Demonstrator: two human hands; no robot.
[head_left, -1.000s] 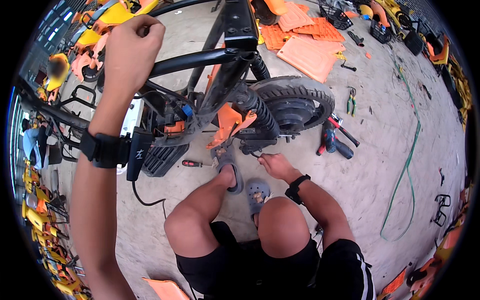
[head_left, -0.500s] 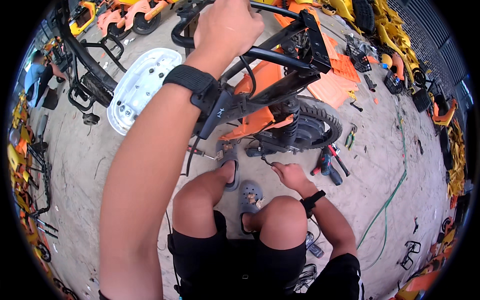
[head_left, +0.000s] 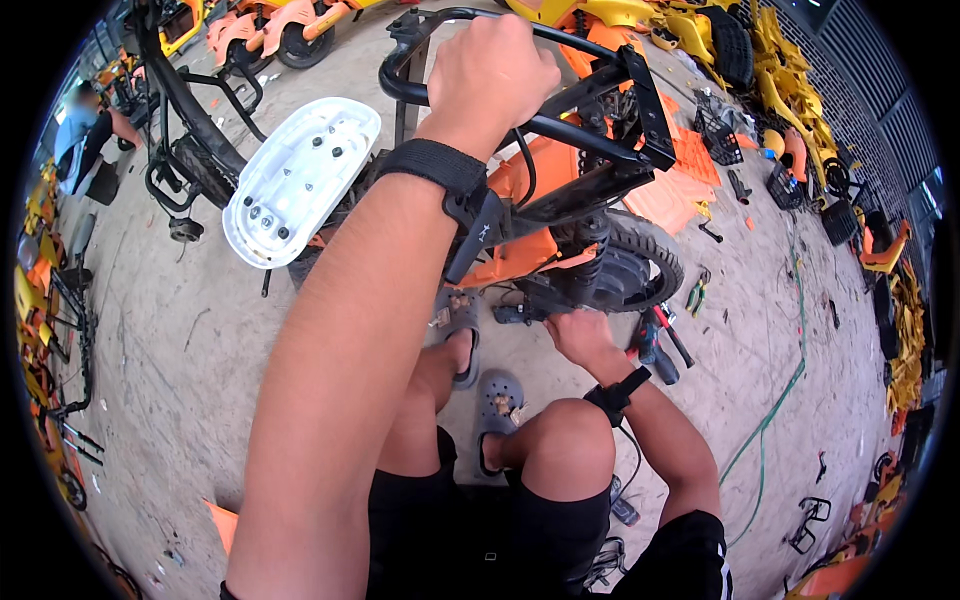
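Observation:
My left hand [head_left: 492, 78] is closed around the black tubular rail [head_left: 560, 125] at the rear of a stripped scooter frame. Low beside the rear wheel [head_left: 640, 265], my right hand [head_left: 580, 338] is curled under the black shock absorber [head_left: 590, 245]. Its fingertips are hidden against the dark parts there, and so is whatever they grip. Orange body panels [head_left: 525, 262] hang on the frame between my hands. To the left of my left forearm, a white oval tray [head_left: 300, 185] holds several small bolts and nuts.
A red-and-dark power tool [head_left: 655, 350] lies near my right wrist, with pliers [head_left: 698, 290] beyond it. A green hose [head_left: 775, 400] runs along the floor. Yellow body parts [head_left: 790, 90] pile up at right. At far left, a person [head_left: 85, 140] crouches.
My right hand has moved up against the parts by the wheel; the dark thin tool handle seen at its fingers earlier is now hidden. The view has shifted, and my left hand still grips the rail.

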